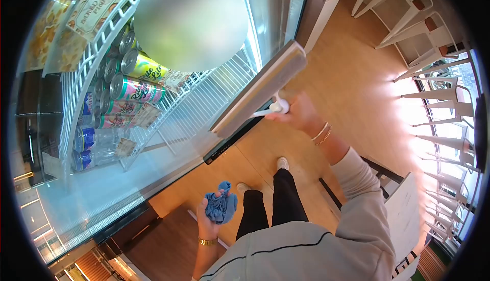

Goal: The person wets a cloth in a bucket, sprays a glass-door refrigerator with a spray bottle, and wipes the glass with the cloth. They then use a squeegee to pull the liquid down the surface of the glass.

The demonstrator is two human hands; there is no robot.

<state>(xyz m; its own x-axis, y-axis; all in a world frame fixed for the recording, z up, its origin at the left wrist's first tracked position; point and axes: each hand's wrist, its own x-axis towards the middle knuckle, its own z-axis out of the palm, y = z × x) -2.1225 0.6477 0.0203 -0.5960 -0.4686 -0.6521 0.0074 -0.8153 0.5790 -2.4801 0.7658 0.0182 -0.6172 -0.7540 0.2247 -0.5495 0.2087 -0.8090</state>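
Note:
My right hand grips the white handle of a squeegee. Its long blade lies slantwise along the glass front of a lit display fridge, overlapping the pane in this view. Lower down, in front of my body, my left hand is closed around a crumpled blue cloth, away from the glass. Behind the pane, yellow cans and pink cans lie on a white wire shelf, with clear bottles beside them.
Packed baked food with a label sits on the upper shelf. A light table stands close on my right, and white chairs line the far side. My feet are on the wooden floor beside the fridge's dark lower edge.

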